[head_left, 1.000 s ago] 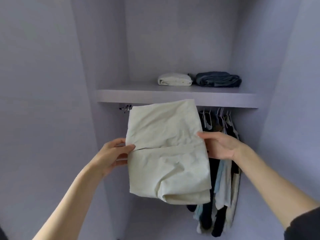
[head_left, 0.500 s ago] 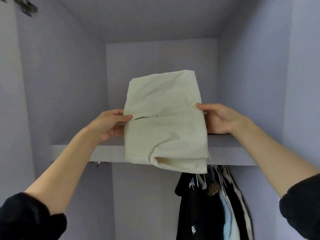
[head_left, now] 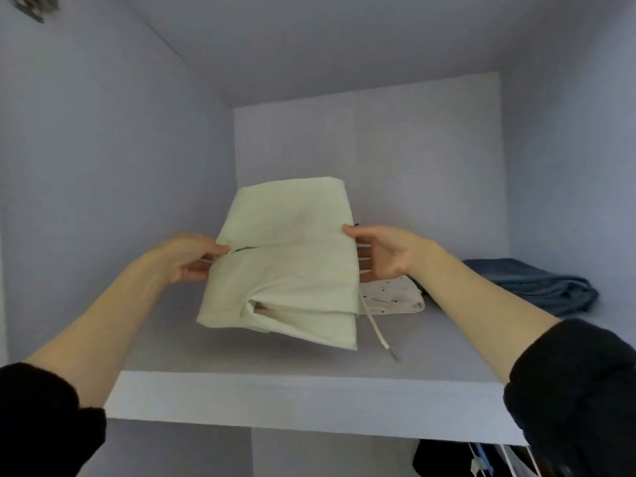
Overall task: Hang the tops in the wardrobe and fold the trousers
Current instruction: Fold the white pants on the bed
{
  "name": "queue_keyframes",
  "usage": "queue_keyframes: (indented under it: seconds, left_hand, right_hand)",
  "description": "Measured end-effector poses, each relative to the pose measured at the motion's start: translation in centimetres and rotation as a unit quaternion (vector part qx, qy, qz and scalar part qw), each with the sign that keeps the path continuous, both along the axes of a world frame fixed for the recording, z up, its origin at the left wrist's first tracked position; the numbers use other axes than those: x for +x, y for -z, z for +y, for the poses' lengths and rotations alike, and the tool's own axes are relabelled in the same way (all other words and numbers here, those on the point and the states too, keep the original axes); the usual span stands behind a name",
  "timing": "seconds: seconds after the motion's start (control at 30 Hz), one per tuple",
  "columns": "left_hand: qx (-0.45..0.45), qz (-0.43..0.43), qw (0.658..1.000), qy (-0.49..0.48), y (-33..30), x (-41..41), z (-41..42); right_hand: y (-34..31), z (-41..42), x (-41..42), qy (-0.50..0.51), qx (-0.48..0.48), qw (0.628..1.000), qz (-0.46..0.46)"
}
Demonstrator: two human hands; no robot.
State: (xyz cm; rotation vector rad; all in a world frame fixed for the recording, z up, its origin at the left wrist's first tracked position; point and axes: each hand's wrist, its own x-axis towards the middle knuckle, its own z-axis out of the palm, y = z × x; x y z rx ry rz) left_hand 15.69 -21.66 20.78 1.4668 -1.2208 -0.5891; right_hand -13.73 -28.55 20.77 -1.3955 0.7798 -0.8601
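I am looking up into a pale lilac wardrobe [head_left: 103, 166]. Its left wall [head_left: 113, 187] and right wall [head_left: 568, 173] run back to a flat back panel [head_left: 413, 160], and a plain ceiling [head_left: 327, 49] closes the top. 1 shelf [head_left: 309, 404] crosses the whole width in front of me, its front edge lighter than the surfaces around it. A metal fitting [head_left: 32, 6] sits in the upper left corner, blurred. Below the shelf a vertical seam [head_left: 251, 452] splits the lower back. The light is soft, even and cool.
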Motion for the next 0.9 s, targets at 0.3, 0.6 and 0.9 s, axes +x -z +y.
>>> queue_keyframes:
  seconds: [0.3,0.6,0.9]
  left_hand:
    - [0.186,-0.35,0.912,0.104,1.6,-0.7,-3.8]
    - [0.314,-0.588,0.744,0.058,4.6,-2.2,-8.5]
    - [0.273,-0.631,0.726,-0.017,6.3,-0.3,-15.8]
  right_hand:
    - [1.7,-7.8,5.7,0.126,-0.184,0.94,0.259]
    - [4.2,-11.5,4.8,-0.001,-0.261,0.714,0.65]
    - [5.0,-13.4,4.7,-0.02,-0.28,0.709,0.647]
